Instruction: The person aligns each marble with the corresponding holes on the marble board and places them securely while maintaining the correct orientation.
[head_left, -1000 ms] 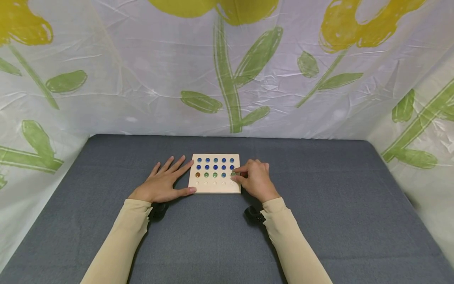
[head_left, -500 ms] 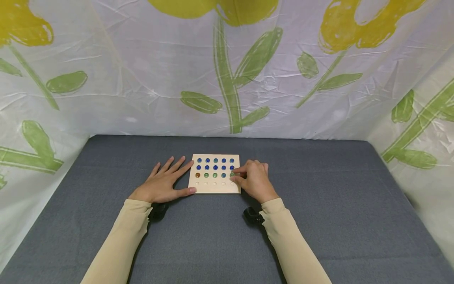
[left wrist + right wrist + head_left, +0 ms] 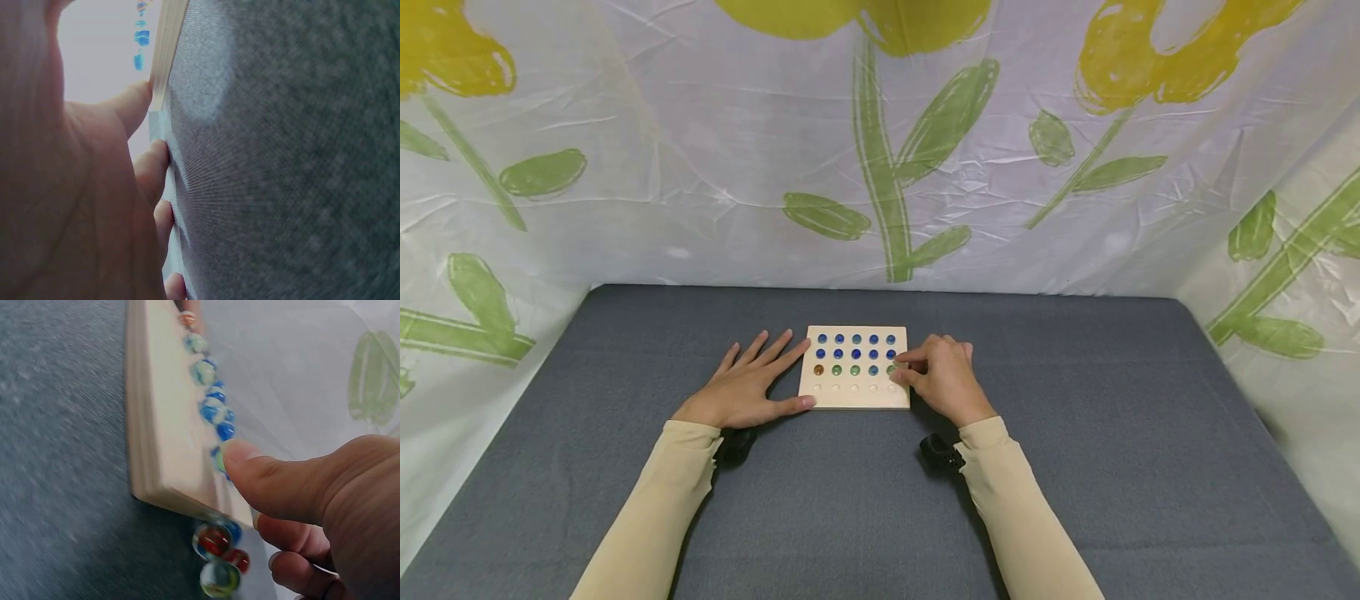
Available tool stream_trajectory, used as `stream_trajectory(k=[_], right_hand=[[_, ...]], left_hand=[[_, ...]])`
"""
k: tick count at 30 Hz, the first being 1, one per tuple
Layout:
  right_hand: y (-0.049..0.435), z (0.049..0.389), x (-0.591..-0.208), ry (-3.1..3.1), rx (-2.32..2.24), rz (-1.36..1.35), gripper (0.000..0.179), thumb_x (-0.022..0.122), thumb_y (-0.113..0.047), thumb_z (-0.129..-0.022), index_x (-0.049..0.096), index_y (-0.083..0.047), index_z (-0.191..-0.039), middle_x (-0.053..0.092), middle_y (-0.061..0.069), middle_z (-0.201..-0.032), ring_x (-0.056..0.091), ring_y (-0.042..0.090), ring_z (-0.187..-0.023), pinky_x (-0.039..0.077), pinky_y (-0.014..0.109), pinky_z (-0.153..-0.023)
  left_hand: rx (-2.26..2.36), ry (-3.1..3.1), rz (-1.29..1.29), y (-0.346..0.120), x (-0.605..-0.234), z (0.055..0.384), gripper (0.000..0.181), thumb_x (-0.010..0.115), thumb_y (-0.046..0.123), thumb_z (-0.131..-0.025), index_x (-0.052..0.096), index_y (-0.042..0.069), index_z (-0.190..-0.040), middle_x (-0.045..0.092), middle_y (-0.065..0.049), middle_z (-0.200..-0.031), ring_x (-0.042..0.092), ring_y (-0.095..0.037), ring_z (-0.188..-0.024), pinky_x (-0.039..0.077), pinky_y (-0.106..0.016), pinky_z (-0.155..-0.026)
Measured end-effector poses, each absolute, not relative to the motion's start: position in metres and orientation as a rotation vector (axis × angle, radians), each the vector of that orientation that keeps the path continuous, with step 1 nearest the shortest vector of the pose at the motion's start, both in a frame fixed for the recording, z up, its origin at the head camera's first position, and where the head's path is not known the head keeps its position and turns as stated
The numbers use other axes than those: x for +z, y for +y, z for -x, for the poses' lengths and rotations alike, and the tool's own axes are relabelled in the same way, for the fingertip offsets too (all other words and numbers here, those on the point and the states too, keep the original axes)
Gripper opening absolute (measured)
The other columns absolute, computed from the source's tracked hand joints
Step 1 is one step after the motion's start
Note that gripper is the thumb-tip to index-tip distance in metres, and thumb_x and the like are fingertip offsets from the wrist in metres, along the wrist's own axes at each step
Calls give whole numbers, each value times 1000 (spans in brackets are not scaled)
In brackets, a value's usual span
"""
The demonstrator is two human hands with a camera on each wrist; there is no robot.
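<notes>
A pale wooden board bears rows of glass marbles, the two far rows blue. An amber marble starts the third row, followed by greenish and blue ones. My right hand is at the board's right edge, thumb and forefinger pinching a green marble at that row's end. In the right wrist view the thumb partly covers it. My left hand lies spread on the left, forefinger and thumb touching the board. The board's edge meets a left fingertip in the left wrist view.
Several loose marbles, some with red inside, lie just past the board's right edge, hidden under my right hand in the head view. Shallow hollows line the board's near row. Grey cloth covers the table; a flower-painted white sheet hangs behind.
My right hand first shifts slightly left, then back right, its thumb and forefinger staying at the green marble. My left hand and the board keep their places.
</notes>
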State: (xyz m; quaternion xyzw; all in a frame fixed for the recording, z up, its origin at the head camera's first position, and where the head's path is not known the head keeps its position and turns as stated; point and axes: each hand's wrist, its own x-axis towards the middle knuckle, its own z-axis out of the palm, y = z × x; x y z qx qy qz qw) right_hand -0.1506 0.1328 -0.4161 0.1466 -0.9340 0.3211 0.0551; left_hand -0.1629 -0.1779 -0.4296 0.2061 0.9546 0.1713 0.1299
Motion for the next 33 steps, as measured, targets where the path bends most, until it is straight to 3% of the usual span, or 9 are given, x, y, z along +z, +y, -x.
stream_trajectory(k=[17, 26, 33], right_hand=[[168, 154, -409, -2815, 962, -359, 22, 85, -19, -83, 83, -9, -102, 62, 2, -80, 55, 25, -77, 31, 51, -85], [176, 150, -404, -2816, 1047, -383, 21, 85, -18, -84, 83, -8, -103, 61, 0, -78, 57, 20, -75, 31, 53, -91], [188, 143, -405, -2865, 1055, -405, 23, 84, -20, -84, 82, -9, -104, 59, -1, -76, 54, 19, -75, 30, 55, -98]], left_hand=[[501, 2774, -611, -175, -425, 161, 97, 56, 76, -89, 23, 25, -164, 13, -11, -169, 3, -41, -154, -2, -66, -119], [464, 2762, -594, -178, -432, 164, 98, 52, 79, -88, 19, 28, -164, 10, -7, -170, 0, -37, -155, -4, -64, -120], [465, 2758, -596, -176, -424, 161, 97, 55, 75, -90, 21, 23, -164, 11, -10, -170, 2, -41, -154, -3, -66, -119]])
